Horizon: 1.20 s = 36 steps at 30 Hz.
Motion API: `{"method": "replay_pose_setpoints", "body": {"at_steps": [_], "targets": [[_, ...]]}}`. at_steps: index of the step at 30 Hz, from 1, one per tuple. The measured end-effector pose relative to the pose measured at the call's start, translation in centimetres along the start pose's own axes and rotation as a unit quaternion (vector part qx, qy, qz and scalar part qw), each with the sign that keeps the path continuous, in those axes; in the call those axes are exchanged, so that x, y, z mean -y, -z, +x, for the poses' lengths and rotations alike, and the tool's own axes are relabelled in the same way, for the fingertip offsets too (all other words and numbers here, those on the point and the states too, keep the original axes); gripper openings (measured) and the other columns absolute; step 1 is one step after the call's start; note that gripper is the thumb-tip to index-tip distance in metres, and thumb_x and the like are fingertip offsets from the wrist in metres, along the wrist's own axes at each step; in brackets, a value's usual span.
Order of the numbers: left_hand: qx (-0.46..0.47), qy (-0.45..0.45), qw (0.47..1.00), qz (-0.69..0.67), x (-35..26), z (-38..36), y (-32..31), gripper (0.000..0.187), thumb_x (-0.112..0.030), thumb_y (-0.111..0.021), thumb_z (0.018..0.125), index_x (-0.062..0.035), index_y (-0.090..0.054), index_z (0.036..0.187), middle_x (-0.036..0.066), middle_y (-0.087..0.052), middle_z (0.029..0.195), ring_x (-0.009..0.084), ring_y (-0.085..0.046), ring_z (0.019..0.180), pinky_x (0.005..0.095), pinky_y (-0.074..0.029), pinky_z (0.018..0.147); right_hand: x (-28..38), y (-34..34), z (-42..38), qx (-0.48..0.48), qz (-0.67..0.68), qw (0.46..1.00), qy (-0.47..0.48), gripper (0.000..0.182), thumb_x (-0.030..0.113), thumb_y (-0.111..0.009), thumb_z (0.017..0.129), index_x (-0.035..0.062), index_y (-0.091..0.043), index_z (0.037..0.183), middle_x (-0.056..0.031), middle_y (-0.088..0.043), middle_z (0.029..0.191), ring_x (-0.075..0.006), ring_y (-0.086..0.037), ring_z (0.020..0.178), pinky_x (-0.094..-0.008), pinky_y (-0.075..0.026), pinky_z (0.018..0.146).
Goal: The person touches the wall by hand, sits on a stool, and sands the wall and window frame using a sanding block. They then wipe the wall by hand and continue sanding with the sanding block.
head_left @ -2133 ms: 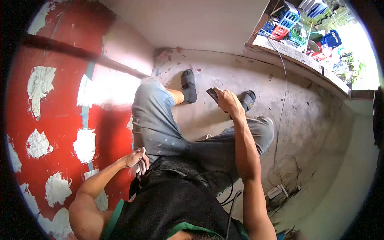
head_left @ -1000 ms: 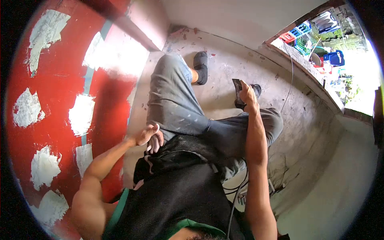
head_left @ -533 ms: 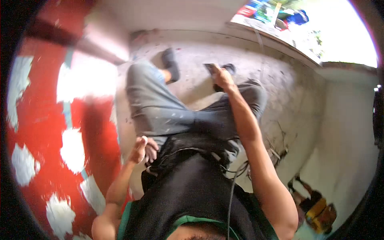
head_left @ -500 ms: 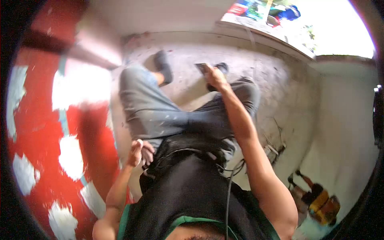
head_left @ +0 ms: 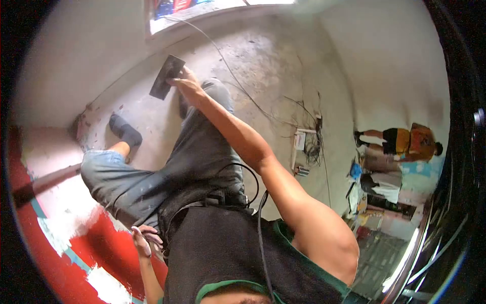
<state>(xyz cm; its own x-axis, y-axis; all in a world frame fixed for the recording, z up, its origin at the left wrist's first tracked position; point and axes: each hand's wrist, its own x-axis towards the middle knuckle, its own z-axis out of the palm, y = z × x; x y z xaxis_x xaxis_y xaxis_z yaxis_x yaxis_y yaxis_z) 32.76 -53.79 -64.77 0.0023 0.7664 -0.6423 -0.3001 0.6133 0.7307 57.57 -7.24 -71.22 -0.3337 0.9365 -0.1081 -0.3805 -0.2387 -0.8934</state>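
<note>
My right hand (head_left: 188, 87) is stretched out past my knee, its fingers closed on the near edge of a flat dark rectangular plate tool (head_left: 167, 77). The plate is tilted, its broad face turned toward me, above the grey floor (head_left: 157, 129). Low beside my hip is my left hand (head_left: 146, 240), fingers loosely curled and apart from the thumb, holding nothing. White residue shows on its thumb side. Close by stands a red wall (head_left: 114, 243) with white patches. My bent legs in jeans (head_left: 147, 177) lie between the two hands.
A thin cable (head_left: 243, 91) crosses the floor from the window sill (head_left: 202, 12) to tangled wires (head_left: 315, 147) and a power strip (head_left: 299, 139). At far right another person (head_left: 405, 142) stands by a wall, near piled items (head_left: 377, 185). A black cord (head_left: 261, 228) hangs down my shirt.
My view has swung right, bringing the other person and the wires further in. The right hand still grips the plate, now showing its broad face. My left hand stays low by my hip.
</note>
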Motion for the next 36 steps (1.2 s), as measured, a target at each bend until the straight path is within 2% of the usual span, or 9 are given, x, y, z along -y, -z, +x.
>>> {"method": "replay_pose_setpoints", "body": {"at_steps": [2,4,8,18,23,26,30,31,36], "targets": [[0.000,-0.005,1.000,0.019,-0.4,0.1,-0.1,0.081,-0.069,-0.021,0.098,0.0008,-0.058,0.078,0.019,-0.061,0.052,0.0237,-0.055,0.033,0.0278,-0.043,0.031,-0.6,1.9,-0.7,-0.121,0.104,0.982,-0.103,0.046,-0.005,-0.068,0.081,0.0116,-0.052,0.121,-0.0052,-0.062,0.106,-0.0236,-0.063,0.098,-0.0417,-0.052,0.091],[-0.021,0.001,0.999,0.031,-0.4,0.1,-0.1,0.081,-0.069,-0.020,0.098,0.0005,-0.057,0.078,0.019,-0.061,0.051,0.0236,-0.055,0.033,0.0264,-0.041,0.029,-0.6,1.9,-0.3,-0.135,0.167,0.973,-0.085,0.054,-0.005,-0.068,0.080,0.0137,-0.046,0.125,-0.0074,-0.059,0.111,-0.0251,-0.061,0.099,-0.0481,-0.052,0.088],[-0.045,0.003,0.998,0.046,-0.4,0.2,-0.1,0.082,-0.069,-0.019,0.098,0.0010,-0.057,0.078,0.019,-0.060,0.051,0.0242,-0.054,0.032,0.0271,-0.040,0.028,0.1,1.5,-0.1,-0.167,0.139,0.971,-0.104,0.052,-0.005,-0.065,0.081,0.0138,-0.045,0.126,-0.0071,-0.059,0.112,-0.0260,-0.061,0.099,-0.0486,-0.052,0.087],[-0.031,0.009,0.997,0.075,-1.6,0.3,-0.6,0.081,-0.068,-0.018,0.099,0.0009,-0.055,0.075,0.021,-0.057,0.047,0.0249,-0.049,0.027,0.0288,-0.038,0.026,-0.1,1.3,0.5,-0.039,0.204,0.976,-0.072,0.044,-0.008,-0.066,0.080,0.0132,-0.057,0.117,-0.0029,-0.064,0.101,-0.0213,-0.063,0.091,-0.0424,-0.053,0.084],[-0.037,0.004,0.996,0.076,-1.6,0.2,-0.6,0.081,-0.068,-0.018,0.099,0.0007,-0.054,0.075,0.021,-0.057,0.047,0.0253,-0.049,0.027,0.0292,-0.038,0.026,-0.1,1.4,0.4,-0.085,0.169,0.978,-0.086,0.044,-0.007,-0.066,0.079,0.0137,-0.057,0.117,-0.0027,-0.066,0.103,-0.0209,-0.064,0.092,-0.0440,-0.053,0.085],[-0.038,-0.018,0.994,0.103,-1.7,0.4,-1.0,0.081,-0.068,-0.018,0.099,0.0006,-0.054,0.074,0.021,-0.057,0.047,0.0256,-0.049,0.027,0.0294,-0.038,0.026,0.2,1.7,0.4,-0.078,0.177,0.976,-0.101,0.049,-0.011,-0.063,0.083,0.0101,-0.050,0.126,-0.0078,-0.058,0.111,-0.0252,-0.060,0.102,-0.0446,-0.050,0.092],[-0.052,-0.027,0.993,0.105,-1.6,0.2,-1.6,0.081,-0.068,-0.019,0.099,0.0004,-0.055,0.073,0.020,-0.057,0.047,0.0260,-0.051,0.028,0.0296,-0.039,0.026,0.1,1.6,0.4,-0.061,0.195,0.973,-0.111,0.051,-0.010,-0.064,0.083,0.0109,-0.049,0.127,-0.0083,-0.058,0.110,-0.0254,-0.061,0.101,-0.0444,-0.050,0.091],[-0.049,-0.022,0.994,0.092,-1.5,0.1,-1.5,0.081,-0.068,-0.019,0.099,0.0004,-0.055,0.073,0.020,-0.057,0.047,0.0261,-0.052,0.029,0.0296,-0.039,0.026,0.0,1.5,0.3,-0.084,0.188,0.972,-0.114,0.039,-0.006,-0.067,0.081,0.0137,-0.055,0.113,-0.0025,-0.065,0.099,-0.0213,-0.064,0.090,-0.0419,-0.053,0.082],[-0.035,-0.004,0.998,0.051,-1.0,0.1,-0.6,0.082,-0.068,-0.020,0.098,0.0006,-0.055,0.072,0.020,-0.057,0.047,0.0264,-0.052,0.029,0.0296,-0.039,0.026,-0.3,1.5,0.6,-0.071,0.178,0.974,-0.120,0.037,-0.006,-0.067,0.081,0.0132,-0.056,0.111,-0.0028,-0.065,0.097,-0.0209,-0.064,0.089,-0.0415,-0.053,0.081]]}}
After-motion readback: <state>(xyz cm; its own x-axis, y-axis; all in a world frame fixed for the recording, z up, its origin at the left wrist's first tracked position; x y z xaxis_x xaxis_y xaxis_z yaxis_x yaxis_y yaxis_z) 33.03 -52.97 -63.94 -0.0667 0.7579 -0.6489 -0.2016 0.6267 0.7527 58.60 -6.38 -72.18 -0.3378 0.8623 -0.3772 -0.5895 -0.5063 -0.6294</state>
